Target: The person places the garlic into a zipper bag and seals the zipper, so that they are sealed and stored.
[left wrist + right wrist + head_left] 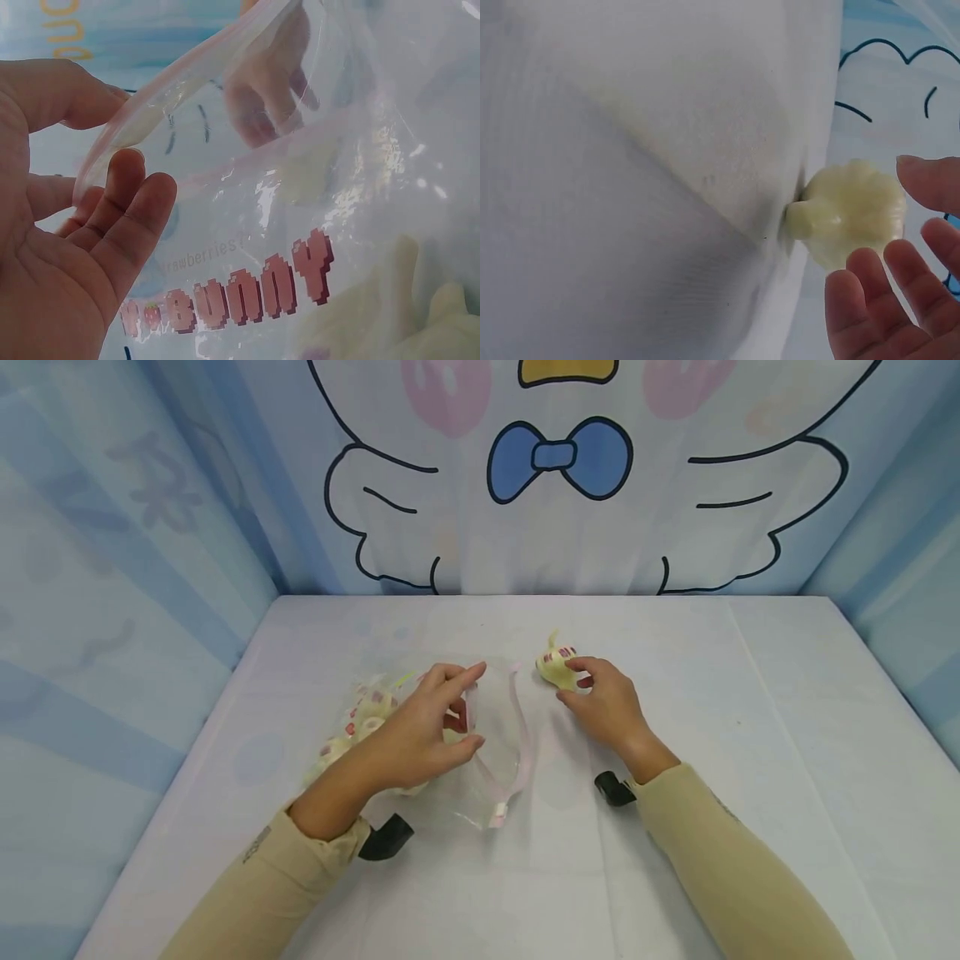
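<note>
The desk (817, 777) is covered by a white cloth (487, 902), mostly flat, with faint pastel patches and thin creases; a long one slants from the back edge toward the front right corner. Left of the middle lies a clear bag (461, 795), its mouth, edged by a pink strip (524, 752), facing right. A pale slider (498, 815) sits at the strip's near end, and pink lettering (255, 289) reading BUNNY marks the plastic. Yellowish toys (369, 710) fill the bag's left part. Right of it, apart and farther back, a single toy (552, 673) is at the cloth; whether it rests there is unclear.
</note>
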The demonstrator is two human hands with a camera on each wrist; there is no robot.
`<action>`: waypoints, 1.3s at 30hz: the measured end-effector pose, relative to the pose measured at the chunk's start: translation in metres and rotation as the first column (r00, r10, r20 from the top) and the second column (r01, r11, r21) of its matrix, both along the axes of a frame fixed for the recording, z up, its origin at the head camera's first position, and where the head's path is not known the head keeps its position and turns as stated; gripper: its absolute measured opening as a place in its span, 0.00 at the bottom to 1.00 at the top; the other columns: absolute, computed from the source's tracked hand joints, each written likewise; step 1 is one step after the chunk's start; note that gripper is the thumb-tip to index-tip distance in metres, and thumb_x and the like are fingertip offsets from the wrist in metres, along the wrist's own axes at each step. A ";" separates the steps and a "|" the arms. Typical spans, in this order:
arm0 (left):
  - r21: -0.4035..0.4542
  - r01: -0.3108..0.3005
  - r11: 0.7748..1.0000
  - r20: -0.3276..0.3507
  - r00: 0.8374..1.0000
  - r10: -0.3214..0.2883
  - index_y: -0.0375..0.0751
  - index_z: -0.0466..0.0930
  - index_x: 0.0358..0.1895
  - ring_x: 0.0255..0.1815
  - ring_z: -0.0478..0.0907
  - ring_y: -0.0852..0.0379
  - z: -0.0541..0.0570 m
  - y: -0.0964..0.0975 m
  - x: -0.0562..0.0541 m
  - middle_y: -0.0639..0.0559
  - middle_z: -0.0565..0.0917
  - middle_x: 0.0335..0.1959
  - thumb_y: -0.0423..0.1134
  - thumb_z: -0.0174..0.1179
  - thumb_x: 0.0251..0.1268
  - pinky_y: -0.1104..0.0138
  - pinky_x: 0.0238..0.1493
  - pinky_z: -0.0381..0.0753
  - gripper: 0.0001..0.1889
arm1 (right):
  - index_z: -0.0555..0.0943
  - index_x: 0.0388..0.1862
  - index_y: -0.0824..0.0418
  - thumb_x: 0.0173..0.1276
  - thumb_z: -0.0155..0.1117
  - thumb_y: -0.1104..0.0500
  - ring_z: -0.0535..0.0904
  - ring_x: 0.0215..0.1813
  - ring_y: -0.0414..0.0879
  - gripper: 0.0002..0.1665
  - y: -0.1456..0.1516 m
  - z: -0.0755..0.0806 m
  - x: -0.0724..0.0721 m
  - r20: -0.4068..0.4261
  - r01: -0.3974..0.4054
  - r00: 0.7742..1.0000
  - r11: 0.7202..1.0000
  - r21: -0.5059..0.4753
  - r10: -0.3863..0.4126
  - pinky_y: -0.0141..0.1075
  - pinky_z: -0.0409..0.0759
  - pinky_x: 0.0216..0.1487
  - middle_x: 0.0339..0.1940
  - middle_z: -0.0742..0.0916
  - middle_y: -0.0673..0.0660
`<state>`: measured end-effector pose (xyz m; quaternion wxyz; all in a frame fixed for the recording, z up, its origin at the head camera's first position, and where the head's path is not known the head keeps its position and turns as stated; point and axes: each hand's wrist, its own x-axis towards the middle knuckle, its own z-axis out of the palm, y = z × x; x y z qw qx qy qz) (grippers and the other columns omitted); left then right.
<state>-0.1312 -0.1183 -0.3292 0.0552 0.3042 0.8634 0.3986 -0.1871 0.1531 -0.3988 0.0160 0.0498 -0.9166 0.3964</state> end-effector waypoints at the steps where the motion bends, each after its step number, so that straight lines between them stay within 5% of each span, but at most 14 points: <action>1: 0.000 0.001 1.000 0.001 1.000 -0.001 0.32 0.56 0.77 0.43 0.76 0.55 0.000 0.000 0.000 0.41 0.66 0.60 0.29 0.66 0.62 0.67 0.49 0.83 0.41 | 0.74 0.67 0.67 0.69 0.65 0.59 0.77 0.59 0.59 0.29 0.000 -0.001 -0.002 -0.007 0.001 1.000 1.000 0.006 -0.001 0.52 0.76 0.57 0.64 0.77 0.64; 18: 0.003 -0.002 1.000 0.027 1.000 0.002 0.33 0.56 0.78 0.45 0.77 0.54 0.000 0.002 -0.001 0.39 0.66 0.60 0.29 0.66 0.63 0.60 0.50 0.84 0.41 | 0.64 0.75 0.67 0.64 0.69 0.61 0.73 0.56 0.62 0.42 0.003 -0.013 -0.028 0.033 0.026 0.999 0.996 0.081 -0.029 0.54 0.70 0.61 0.63 0.73 0.73; 24: -0.002 -0.006 1.000 0.018 1.000 0.006 0.33 0.56 0.78 0.44 0.76 0.55 0.000 0.001 0.000 0.39 0.66 0.60 0.29 0.66 0.62 0.65 0.49 0.84 0.41 | 0.60 0.77 0.65 0.64 0.62 0.64 0.71 0.63 0.66 0.42 0.003 -0.012 -0.031 0.078 0.025 0.996 0.995 0.097 -0.032 0.57 0.68 0.65 0.63 0.76 0.73; 29: 0.001 -0.008 1.000 0.016 1.000 0.008 0.33 0.56 0.78 0.44 0.76 0.55 0.000 0.001 0.001 0.40 0.66 0.59 0.29 0.67 0.62 0.68 0.49 0.83 0.42 | 0.59 0.78 0.62 0.64 0.58 0.65 0.74 0.57 0.62 0.42 0.003 -0.012 -0.030 0.110 0.039 0.993 0.994 0.099 -0.050 0.54 0.72 0.60 0.60 0.78 0.69; 39: 0.000 -0.007 1.000 0.005 1.000 0.007 0.32 0.56 0.77 0.44 0.77 0.55 0.000 -0.001 0.000 0.41 0.66 0.59 0.29 0.66 0.62 0.62 0.49 0.84 0.41 | 0.61 0.77 0.60 0.66 0.55 0.63 0.75 0.56 0.61 0.39 0.005 -0.010 -0.027 0.162 0.039 0.985 0.995 0.090 -0.054 0.53 0.74 0.58 0.60 0.79 0.67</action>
